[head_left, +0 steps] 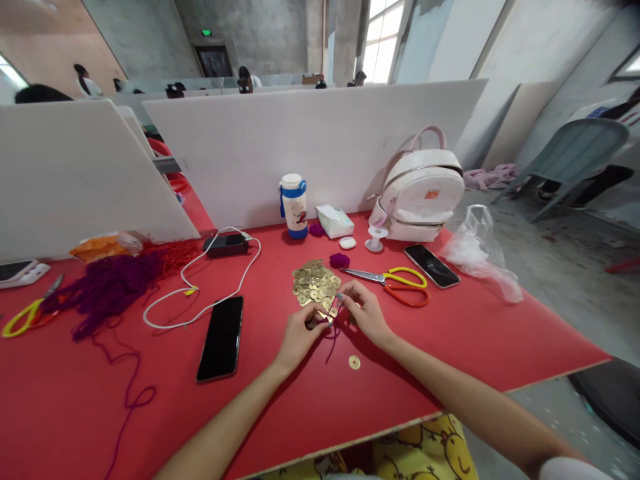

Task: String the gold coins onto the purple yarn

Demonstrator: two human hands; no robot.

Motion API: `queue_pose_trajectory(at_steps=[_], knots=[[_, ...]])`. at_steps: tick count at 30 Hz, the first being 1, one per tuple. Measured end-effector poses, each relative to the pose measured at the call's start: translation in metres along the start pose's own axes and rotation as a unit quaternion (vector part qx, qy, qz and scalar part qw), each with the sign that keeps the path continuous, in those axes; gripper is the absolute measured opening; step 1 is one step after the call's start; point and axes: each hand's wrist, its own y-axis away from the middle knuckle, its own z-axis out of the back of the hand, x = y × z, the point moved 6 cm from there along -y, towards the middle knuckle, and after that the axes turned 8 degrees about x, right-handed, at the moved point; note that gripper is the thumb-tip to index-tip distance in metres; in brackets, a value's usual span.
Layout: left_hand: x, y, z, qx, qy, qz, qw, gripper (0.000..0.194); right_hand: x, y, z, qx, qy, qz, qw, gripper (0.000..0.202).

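My left hand (306, 331) and my right hand (364, 311) meet over the red table, both with fingers pinched on a purple yarn strand (334, 333). One end of the yarn hangs down below the fingertips. Just beyond my hands lies a heap of gold-coloured coins (315, 281) with holes in the middle. A single coin (354, 362) rests apart, nearer to me. Whether a coin sits between my left fingers cannot be made out. Scissors (395, 280) with yellow and orange handles lie beyond my right hand, beside a small purple yarn ball (339, 261).
A black phone (221, 340) and white cable (183, 280) are left; tangled purple yarn (113, 287) and second scissors (33, 313) lie farther left. A bottle (294, 208), white spool (376, 240), backpack (423, 193), another phone (431, 265) and plastic bag (483, 257) stand behind and right.
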Motion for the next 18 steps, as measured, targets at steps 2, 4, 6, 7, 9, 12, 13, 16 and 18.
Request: queue_pose_trajectory(at_steps=[2, 4, 6, 7, 9, 12, 13, 16, 18], knots=[[0.0007, 0.0003, -0.0005, 0.003, -0.005, -0.002, 1.000, 0.012, -0.0003, -0.0001, 0.0005, -0.003, -0.001, 0.003, 1.000, 0.020], [0.0010, 0.0006, -0.0008, 0.006, -0.007, -0.003, 1.000, 0.012, -0.0005, -0.0003, 0.0008, -0.006, -0.001, 0.009, 1.000, 0.020], [0.0007, 0.0008, -0.0010, 0.007, -0.014, -0.006, 1.000, 0.012, -0.0009, -0.0004, 0.0012, -0.008, -0.005, 0.012, 1.000, 0.020], [0.0004, 0.0009, -0.0010, 0.008, -0.019, -0.007, 1.000, 0.011, -0.0011, -0.0005, 0.0013, -0.008, -0.006, 0.012, 1.000, 0.019], [-0.0005, 0.0009, -0.0012, 0.009, -0.029, -0.011, 0.999, 0.010, -0.0015, -0.0006, 0.0017, -0.010, -0.006, 0.014, 1.000, 0.019], [-0.0016, 0.0007, -0.0015, 0.011, -0.036, -0.014, 0.999, 0.008, -0.0023, -0.0007, 0.0027, -0.014, -0.005, 0.017, 1.000, 0.019], [-0.0021, 0.0007, -0.0015, 0.010, -0.038, -0.015, 0.999, 0.007, -0.0031, -0.0007, 0.0030, -0.016, -0.007, 0.014, 1.000, 0.019], [-0.0035, 0.0005, -0.0010, 0.005, -0.047, -0.020, 0.999, 0.006, -0.0058, -0.0005, 0.0034, -0.019, -0.018, 0.002, 1.000, 0.019], [-0.0041, 0.0005, -0.0007, 0.003, -0.054, -0.022, 0.998, 0.005, -0.0066, -0.0002, 0.0032, -0.019, -0.025, -0.002, 1.000, 0.019]])
